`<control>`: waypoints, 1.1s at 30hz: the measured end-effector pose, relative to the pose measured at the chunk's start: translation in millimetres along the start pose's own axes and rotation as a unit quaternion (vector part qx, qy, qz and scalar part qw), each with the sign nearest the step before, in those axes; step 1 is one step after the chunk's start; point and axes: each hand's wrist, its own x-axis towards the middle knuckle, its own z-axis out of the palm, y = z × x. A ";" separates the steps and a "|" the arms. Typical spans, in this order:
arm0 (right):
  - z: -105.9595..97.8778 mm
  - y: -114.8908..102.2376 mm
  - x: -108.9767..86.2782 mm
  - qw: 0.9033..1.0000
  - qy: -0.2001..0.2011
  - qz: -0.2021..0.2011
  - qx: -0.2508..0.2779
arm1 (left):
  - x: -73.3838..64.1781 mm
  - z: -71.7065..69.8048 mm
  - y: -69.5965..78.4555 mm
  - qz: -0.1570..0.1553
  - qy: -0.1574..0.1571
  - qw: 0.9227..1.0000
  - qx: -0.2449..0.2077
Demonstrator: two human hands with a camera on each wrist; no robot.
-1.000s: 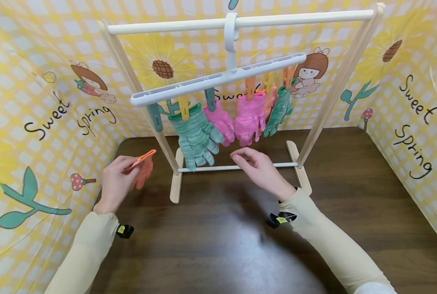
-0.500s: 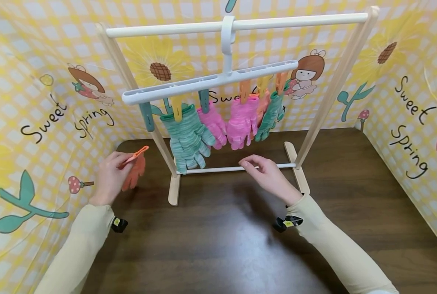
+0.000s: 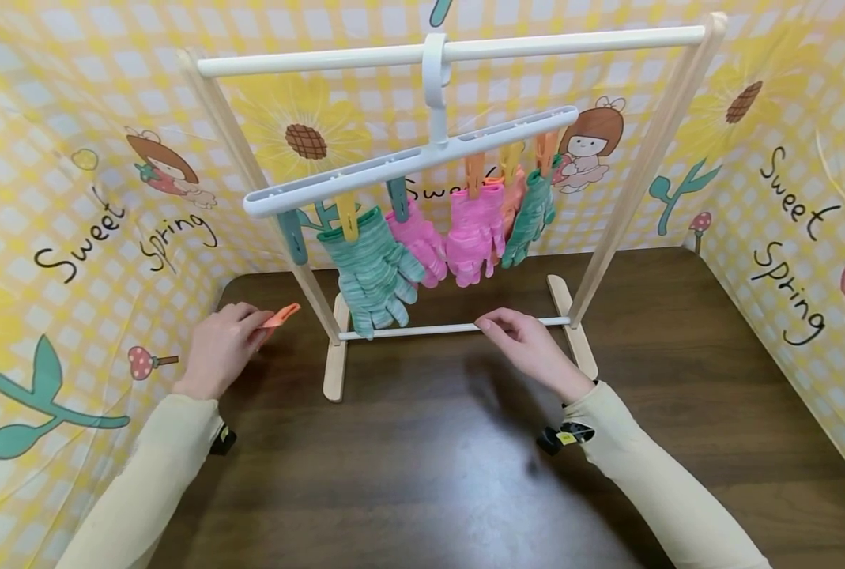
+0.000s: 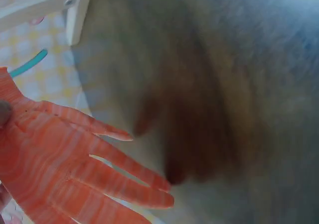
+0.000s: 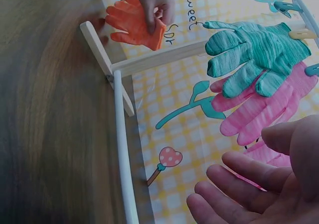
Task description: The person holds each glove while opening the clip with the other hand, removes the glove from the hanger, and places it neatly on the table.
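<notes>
At the left of the head view, my left hand (image 3: 224,348) pinches an orange glove (image 3: 281,317) by its cuff. The glove's fingers (image 4: 109,169) spread downward in the left wrist view. My right hand (image 3: 525,348), relaxed and holding nothing, is in front of the rack's low bar, below the hanging gloves. A pale grey hanger (image 3: 408,163) carries clothespins along its underside. From them hang a green glove (image 3: 372,269), two pink gloves, the nearer one (image 3: 475,237) at centre, an orange glove (image 3: 513,204) and another green glove (image 3: 532,225). The leftmost teal clothespin (image 3: 293,235) holds no glove.
A wooden rack with a white top rod (image 3: 322,60) supports the hanger's hook. Its feet (image 3: 335,367) stand on a dark wooden table (image 3: 422,474). Yellow checked cloth (image 3: 73,332) walls the table on the left, back and right.
My right hand has drifted down and right, away from the gloves. My left hand has lowered the orange glove slightly, its fingers now mostly hidden in the head view. The hanger has swayed a little.
</notes>
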 end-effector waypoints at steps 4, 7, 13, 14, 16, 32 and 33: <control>-1.6 2.8 -2.0 1.000 0.001 0.000 -0.006 | -4.1 9.8 6.5 0.011 -0.027 1.000 -0.002; -2.1 5.3 -3.3 1.000 0.002 0.002 -0.014 | -8.2 16.8 10.3 0.016 -0.052 0.999 0.004; -1.4 11.0 -4.9 1.000 -0.005 0.006 -0.025 | -18.8 24.9 15.9 0.010 -0.102 0.995 0.013; -1.3 11.5 -5.2 1.000 -0.005 0.007 -0.026 | -20.1 25.4 16.8 0.006 -0.110 0.994 0.014; -1.3 12.1 -5.8 1.000 -0.007 0.008 -0.026 | -22.0 25.9 18.8 -0.005 -0.131 0.991 0.011; -0.3 15.8 -8.3 0.999 -0.013 0.016 -0.036 | -29.3 28.0 26.9 -0.088 -0.227 0.970 -0.021; -0.3 15.7 -8.4 0.999 -0.012 0.016 -0.036 | -29.5 28.3 26.7 -0.088 -0.228 0.969 -0.021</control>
